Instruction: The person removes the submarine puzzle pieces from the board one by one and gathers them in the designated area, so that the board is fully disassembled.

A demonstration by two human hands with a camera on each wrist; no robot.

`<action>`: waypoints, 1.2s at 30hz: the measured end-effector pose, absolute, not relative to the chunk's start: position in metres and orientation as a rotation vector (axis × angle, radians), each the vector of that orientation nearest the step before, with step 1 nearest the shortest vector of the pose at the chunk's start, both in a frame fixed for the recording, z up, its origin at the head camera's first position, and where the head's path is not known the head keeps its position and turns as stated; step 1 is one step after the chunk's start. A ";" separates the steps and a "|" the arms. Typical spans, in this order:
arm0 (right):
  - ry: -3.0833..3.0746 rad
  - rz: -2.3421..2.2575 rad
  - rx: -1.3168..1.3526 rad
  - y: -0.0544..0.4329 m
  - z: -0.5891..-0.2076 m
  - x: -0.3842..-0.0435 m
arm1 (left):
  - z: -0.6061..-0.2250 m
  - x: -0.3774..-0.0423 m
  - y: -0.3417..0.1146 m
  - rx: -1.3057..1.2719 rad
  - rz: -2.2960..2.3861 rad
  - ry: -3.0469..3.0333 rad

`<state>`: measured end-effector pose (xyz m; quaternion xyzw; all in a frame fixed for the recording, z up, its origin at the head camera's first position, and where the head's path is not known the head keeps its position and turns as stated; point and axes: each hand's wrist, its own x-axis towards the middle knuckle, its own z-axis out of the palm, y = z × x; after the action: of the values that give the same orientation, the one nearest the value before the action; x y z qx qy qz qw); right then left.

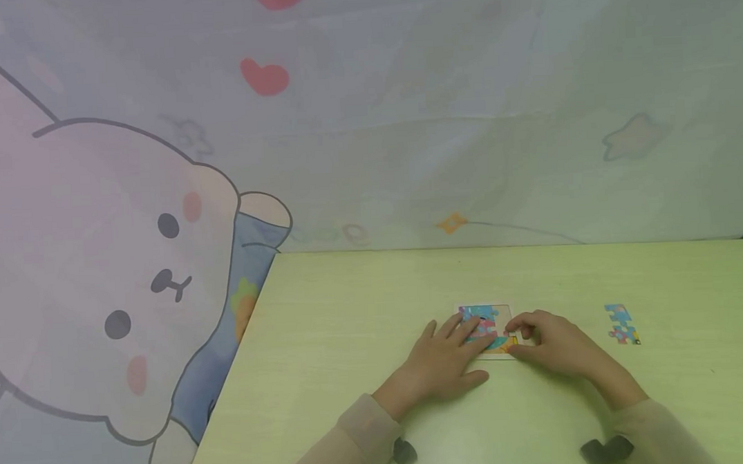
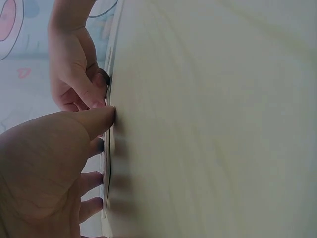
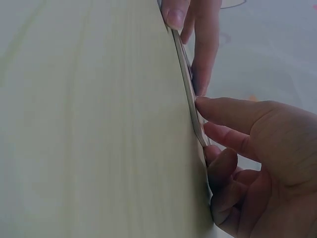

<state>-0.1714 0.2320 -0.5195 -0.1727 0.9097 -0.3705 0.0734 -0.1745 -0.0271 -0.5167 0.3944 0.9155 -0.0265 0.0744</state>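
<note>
A small jigsaw puzzle (image 1: 486, 311) in a thin, light-bordered tray board (image 1: 503, 313) lies on the table, with bare backing showing at its upper right. My left hand (image 1: 441, 364) rests over its left part, fingers spread and fairly straight, covering some of the picture. At the right edge my right hand (image 1: 553, 343) holds a puzzle piece (image 1: 513, 340) between thumb and index finger, low against the board. The right wrist view shows the right thumb (image 3: 225, 111) at the board's edge (image 3: 186, 74) and the other fingers curled beneath it.
Several joined loose puzzle pieces (image 1: 623, 325) lie on the table to the right of my right hand. The pale yellow-green table (image 1: 349, 295) meets a printed cloth backdrop (image 1: 435, 118) at its far edge. A large cartoon animal (image 1: 143, 270) is printed at the left.
</note>
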 end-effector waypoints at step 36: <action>2.705 -1.216 -0.483 0.228 -0.517 -0.168 | -0.515 -0.174 -0.027 1.163 -0.078 2.739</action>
<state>-0.1678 0.2284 -0.5167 -0.1604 0.8981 -0.4039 0.0683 -0.1740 -0.0269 -0.5145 0.3894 0.9170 -0.0261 0.0824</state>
